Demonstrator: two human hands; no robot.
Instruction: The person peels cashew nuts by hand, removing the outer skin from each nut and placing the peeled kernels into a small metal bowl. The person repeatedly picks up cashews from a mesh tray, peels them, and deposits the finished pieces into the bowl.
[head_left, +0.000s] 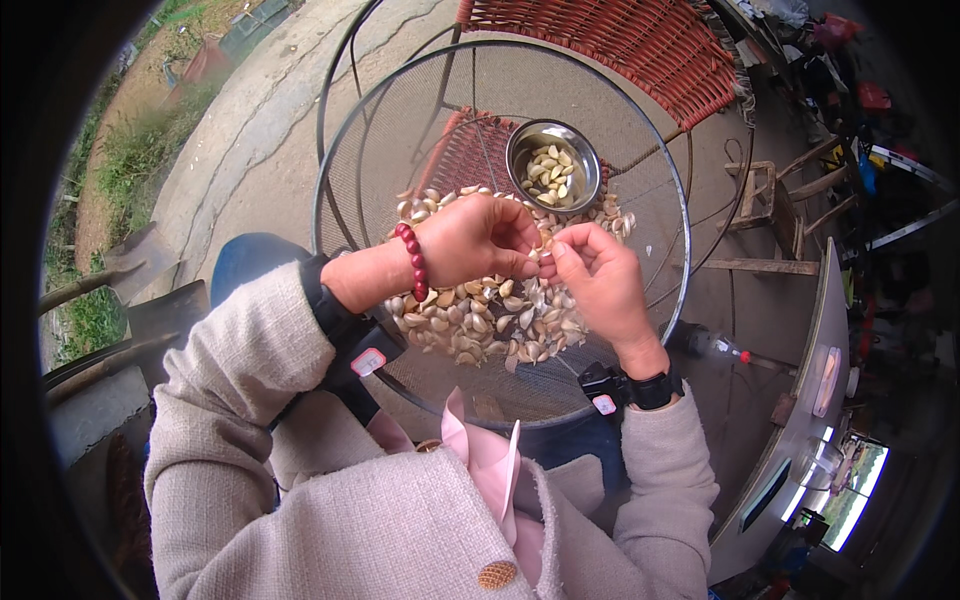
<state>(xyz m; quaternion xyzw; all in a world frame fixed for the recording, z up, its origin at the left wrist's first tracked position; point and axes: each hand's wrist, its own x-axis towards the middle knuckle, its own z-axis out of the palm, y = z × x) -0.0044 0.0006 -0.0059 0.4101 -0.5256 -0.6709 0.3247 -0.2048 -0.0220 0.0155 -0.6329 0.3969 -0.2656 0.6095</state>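
Observation:
Between the fingertips of my left hand (480, 236) and my right hand (604, 277) is a garlic clove (541, 247), partly covered by the fingers. Both hands grip it, thumbs close together. Below them, many unpeeled garlic cloves (465, 322) lie heaped on a round wire-mesh sieve (420, 97) with a metal rim. Loose papery skin (532, 307) is mixed in among them. Just beyond my fingers, a steel bowl (517, 161) stands on the mesh, holding several peeled cloves (551, 176). My left wrist wears a red bead bracelet (412, 259).
A chair with red woven strapping (600, 45) stands beyond the sieve. To the right are a wooden stool (757, 195), a bottle (705, 343) and a table (795, 442) bearing a phone (765, 495). Shovel blades (146, 259) rest at the left beside the concrete ground (247, 157).

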